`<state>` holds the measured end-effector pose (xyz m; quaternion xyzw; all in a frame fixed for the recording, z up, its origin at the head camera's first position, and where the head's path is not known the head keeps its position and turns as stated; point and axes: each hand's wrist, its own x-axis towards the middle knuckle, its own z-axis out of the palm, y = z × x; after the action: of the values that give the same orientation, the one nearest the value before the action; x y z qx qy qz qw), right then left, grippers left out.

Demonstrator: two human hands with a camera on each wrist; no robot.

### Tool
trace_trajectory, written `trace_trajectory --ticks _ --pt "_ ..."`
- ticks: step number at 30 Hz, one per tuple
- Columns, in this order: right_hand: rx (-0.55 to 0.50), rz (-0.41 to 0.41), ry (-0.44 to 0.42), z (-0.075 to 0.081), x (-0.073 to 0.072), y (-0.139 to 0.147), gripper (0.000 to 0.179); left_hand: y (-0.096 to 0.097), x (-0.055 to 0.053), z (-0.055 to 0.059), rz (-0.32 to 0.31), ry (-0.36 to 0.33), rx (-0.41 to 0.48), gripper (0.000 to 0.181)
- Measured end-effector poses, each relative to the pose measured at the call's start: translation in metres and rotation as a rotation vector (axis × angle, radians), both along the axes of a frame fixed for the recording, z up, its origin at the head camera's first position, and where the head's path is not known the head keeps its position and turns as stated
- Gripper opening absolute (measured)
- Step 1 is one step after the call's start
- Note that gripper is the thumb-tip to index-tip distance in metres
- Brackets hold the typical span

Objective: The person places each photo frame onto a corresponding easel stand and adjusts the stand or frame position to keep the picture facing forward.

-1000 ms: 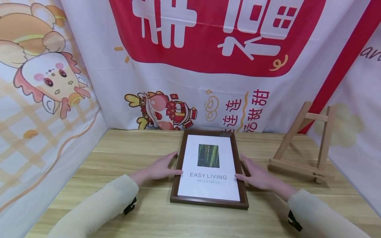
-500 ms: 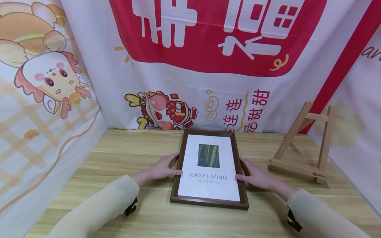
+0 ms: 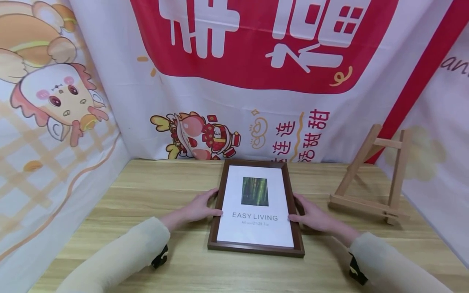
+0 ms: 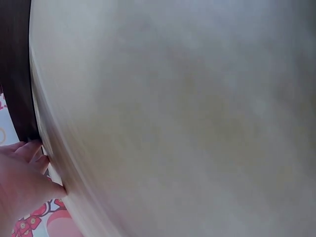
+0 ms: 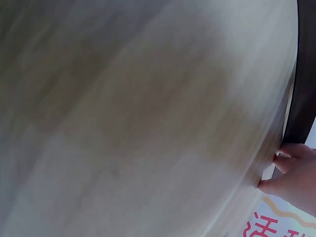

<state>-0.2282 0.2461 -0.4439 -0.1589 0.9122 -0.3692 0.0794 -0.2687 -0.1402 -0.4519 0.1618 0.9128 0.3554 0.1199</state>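
Observation:
A dark brown picture frame (image 3: 256, 248) lies face up on the wooden table in the head view. Its white insert reads "EASY LIVING" beneath a small green bamboo picture. My left hand (image 3: 199, 208) holds the frame's left side, with the thumb on the front border. On the opposite side, my right hand (image 3: 313, 214) grips the frame the same way. In the left wrist view, the left hand (image 4: 22, 180) is at the dark frame edge (image 4: 16, 64). The right wrist view has the right hand (image 5: 296, 173) by the other edge (image 5: 302, 89). The undersides of the fingers are hidden.
A small wooden easel (image 3: 366, 203) stands at the table's right. Behind the table (image 3: 165, 175) hangs a red-and-white printed cloth (image 3: 253, 69). Another printed cloth (image 3: 106, 142) borders the left side, and a pale one (image 3: 439, 187) the right.
The fingers of both hands have drawn slightly closer to the frame's sides. The head view has shifted a little, and the frame stays flat on the table.

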Motion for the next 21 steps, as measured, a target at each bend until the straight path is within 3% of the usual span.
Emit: trace_trajectory --ticks 13,21 --pt "-0.086 -0.020 -0.006 0.002 0.004 -0.007 0.082 0.005 0.011 0.009 0.034 -0.046 0.173 0.089" --pt "-0.421 0.046 -0.047 0.009 0.002 -0.001 0.076 0.014 0.013 0.014 0.034 -0.136 0.389 0.092"
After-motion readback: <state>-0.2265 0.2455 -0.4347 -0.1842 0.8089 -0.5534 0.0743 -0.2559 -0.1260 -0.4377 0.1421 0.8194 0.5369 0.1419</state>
